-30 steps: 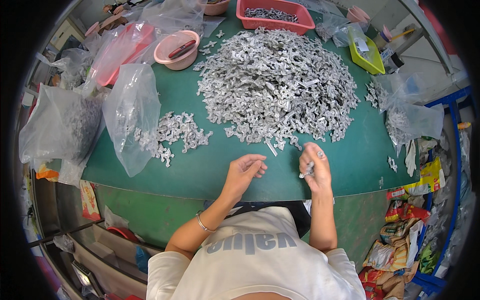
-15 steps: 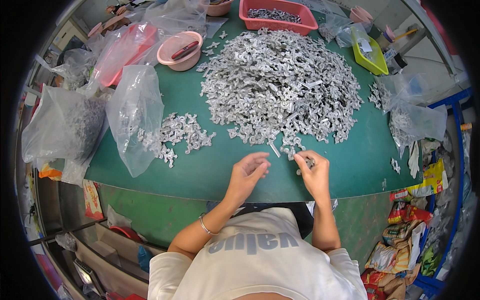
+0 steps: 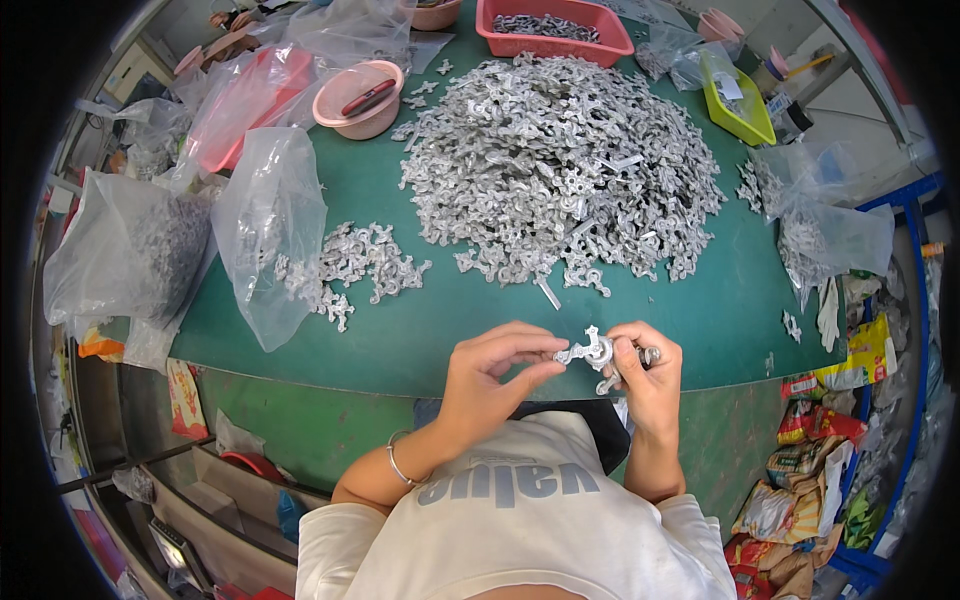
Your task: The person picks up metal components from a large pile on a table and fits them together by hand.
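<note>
Close to the table's front edge, my right hand grips a small silver-grey cast metal part with several curved arms. A second rounded metal piece pokes out between its fingers; I cannot make out its full shape. From the other side, my left hand closes thumb and fingertips on the end of one arm of the part. Beyond both hands rises a large pile of similar metal parts. A thin flat metal strip lies at the pile's near edge.
Left of the pile are a smaller heap of parts, a clear plastic bag and a pink bowl holding a red-handled tool. A red tray stands behind, a yellow-green tray and bagged parts at right.
Both hands have drawn back toward the table's front edge and come together. The metal part has come away from the pile's edge in my right hand, and my left fingers have closed on it.
</note>
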`<state>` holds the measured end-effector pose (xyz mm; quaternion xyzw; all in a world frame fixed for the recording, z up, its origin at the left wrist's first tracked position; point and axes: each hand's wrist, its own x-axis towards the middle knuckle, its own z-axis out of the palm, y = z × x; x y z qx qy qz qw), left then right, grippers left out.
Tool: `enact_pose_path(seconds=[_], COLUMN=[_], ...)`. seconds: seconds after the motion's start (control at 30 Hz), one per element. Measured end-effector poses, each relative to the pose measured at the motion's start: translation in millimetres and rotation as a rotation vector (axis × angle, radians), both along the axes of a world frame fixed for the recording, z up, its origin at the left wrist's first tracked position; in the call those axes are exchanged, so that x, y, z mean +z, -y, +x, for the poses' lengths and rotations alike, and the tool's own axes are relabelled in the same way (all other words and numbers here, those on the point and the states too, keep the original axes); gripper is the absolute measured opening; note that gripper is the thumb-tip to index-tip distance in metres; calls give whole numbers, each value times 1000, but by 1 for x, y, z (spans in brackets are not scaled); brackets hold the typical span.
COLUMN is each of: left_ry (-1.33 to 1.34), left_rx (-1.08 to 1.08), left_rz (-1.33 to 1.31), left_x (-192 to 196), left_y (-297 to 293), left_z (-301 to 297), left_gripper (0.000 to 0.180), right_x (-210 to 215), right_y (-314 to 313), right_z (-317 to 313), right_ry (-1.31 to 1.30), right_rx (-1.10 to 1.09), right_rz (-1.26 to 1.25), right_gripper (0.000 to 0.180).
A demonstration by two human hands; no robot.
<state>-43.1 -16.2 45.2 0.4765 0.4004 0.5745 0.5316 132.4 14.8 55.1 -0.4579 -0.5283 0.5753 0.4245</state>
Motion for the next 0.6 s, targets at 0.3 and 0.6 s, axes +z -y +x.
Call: enact_pose_path(seconds=[0.3, 0.6], left_ry=[26, -5], left_rx=[-104, -143], left_rz=[59, 105], left_x=[13, 19], left_y=[12, 16], left_z=[-4, -5], left_gripper=[22, 19], right_x=[7, 11], right_y=[8, 12], right_z=[-3, -5], right_ry=[-48, -43], right_rx=[29, 32], right_rz=[112, 165], right_gripper=[18, 17])
